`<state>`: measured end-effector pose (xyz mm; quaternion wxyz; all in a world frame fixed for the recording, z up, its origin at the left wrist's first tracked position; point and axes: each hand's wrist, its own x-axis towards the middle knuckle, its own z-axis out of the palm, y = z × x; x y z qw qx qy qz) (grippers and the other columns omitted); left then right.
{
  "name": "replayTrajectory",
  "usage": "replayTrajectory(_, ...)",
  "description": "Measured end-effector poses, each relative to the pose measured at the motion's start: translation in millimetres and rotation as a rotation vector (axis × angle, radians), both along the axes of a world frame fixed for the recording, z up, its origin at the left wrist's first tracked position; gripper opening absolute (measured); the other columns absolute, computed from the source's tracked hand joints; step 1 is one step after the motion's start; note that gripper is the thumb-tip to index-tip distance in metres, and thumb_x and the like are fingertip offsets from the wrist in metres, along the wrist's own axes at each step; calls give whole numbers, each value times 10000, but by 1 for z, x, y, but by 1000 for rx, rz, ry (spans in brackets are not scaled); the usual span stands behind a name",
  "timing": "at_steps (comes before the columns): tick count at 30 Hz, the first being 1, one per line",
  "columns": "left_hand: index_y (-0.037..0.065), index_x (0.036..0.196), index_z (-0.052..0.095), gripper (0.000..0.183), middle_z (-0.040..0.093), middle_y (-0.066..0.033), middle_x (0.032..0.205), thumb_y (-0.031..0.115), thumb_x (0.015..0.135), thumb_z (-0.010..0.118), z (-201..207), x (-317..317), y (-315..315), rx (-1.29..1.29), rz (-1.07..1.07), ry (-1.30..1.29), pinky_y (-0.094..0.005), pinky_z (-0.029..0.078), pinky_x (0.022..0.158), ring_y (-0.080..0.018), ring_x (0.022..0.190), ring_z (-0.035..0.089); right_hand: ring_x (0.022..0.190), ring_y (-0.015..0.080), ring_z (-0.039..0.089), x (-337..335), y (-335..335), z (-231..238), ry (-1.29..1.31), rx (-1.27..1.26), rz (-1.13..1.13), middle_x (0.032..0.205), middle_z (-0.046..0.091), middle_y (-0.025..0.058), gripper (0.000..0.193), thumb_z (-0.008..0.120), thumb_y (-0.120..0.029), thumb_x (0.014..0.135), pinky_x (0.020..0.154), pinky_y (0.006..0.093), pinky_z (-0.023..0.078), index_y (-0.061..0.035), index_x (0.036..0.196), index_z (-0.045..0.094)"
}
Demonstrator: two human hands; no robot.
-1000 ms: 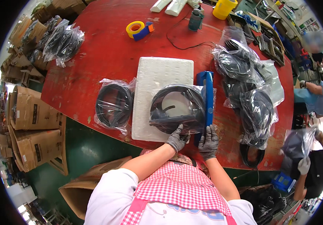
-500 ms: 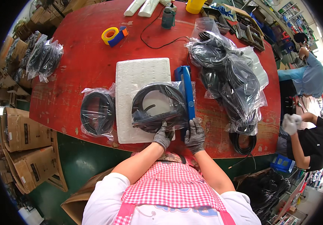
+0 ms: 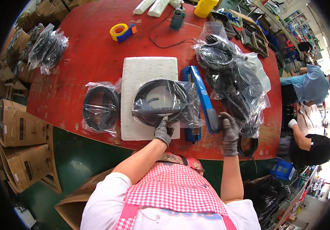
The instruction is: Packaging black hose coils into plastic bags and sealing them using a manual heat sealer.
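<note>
Left hand [image 3: 163, 132] reaches forward, gripping the near edge of the bagged cable coil [image 3: 153, 112] just ahead; right hand [image 3: 229, 136] upright by the blue lever [image 3: 203, 92], hold unclear.

A coiled black cable [image 3: 180, 97] lies in a clear plastic bag [image 3: 191, 100] on the white foam board [image 3: 149, 68], the bag's loose end (wrinkled and shiny) stretching across the base of a long blue sealer [image 3: 202, 91]. The sealer's dark-tipped arm stands raised, angled rightward.

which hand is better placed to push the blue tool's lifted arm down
Probably the right hand: it is at the arm's dark end, while the left hand is on the bagged black coil.
</note>
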<state>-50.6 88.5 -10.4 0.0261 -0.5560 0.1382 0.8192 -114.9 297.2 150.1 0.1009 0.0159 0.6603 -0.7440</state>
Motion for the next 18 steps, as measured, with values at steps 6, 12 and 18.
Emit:
replayTrajectory(6, 108, 998, 492, 367, 571, -25, 858, 196, 704, 693, -23, -3, -73, -600, 195, 35, -321, 441, 611, -139, 725, 529, 914, 131, 561, 5, 7, 1, -104, 13, -131, 1018, 582, 48, 235, 548, -149, 858, 799, 250, 468, -28, 1059, 550)
replayTrajectory(12, 44, 1031, 462, 397, 540, -17, 847, 157, 717, 677, 13, 14, -189, -974, 62, 280, -274, 431, 626, -115, 703, 495, 893, 132, 574, 18, 18, -23, -97, 100, -113, 974, 601, 43, 230, 554, -165, 855, 756, 248, 487, -50, 1055, 553)
replayTrajectory(18, 66, 1044, 552, 315, 578, -19, 925, 193, 763, 615, 66, 71, -334, -887, -159, 509, -267, 425, 732, -124, 809, 520, 804, 123, 587, 28, 53, -26, -249, 204, -221, 912, 604, 29, 163, 563, -140, 848, 699, 236, 491, -58, 988, 569)
